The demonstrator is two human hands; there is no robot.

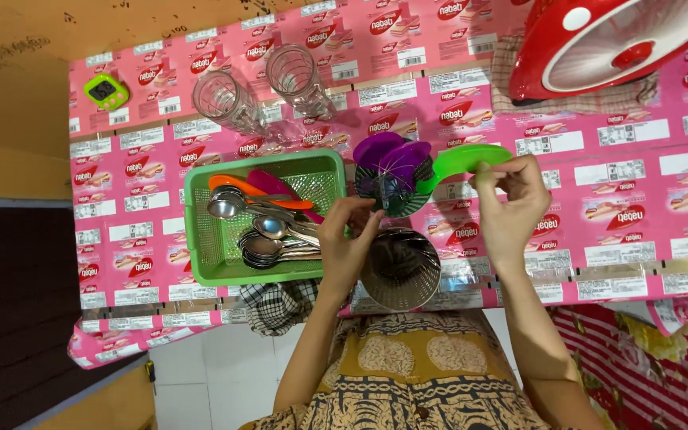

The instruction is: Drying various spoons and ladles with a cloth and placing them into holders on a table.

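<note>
the basket [201, 239] is sitting at the table's [639, 263] left, with metal spoons [268, 235] lying in it. just to its right a mesh holder [392, 191] is standing, with an empty mesh cup [401, 271] nearer the person. two glasses [264, 91] are lying behind the basket, a timer [106, 91] to their left. a fan [615, 44] is sitting at the far right. a cloth [276, 306] is lying under the basket's near edge.

Open tabletop [623, 199] was left to the right of the right hand [511, 203]. The far side was blocked by two glasses [268, 91] and a red fan [607, 44]; the left was closed off by the green basket [201, 231] of spoons.
</note>
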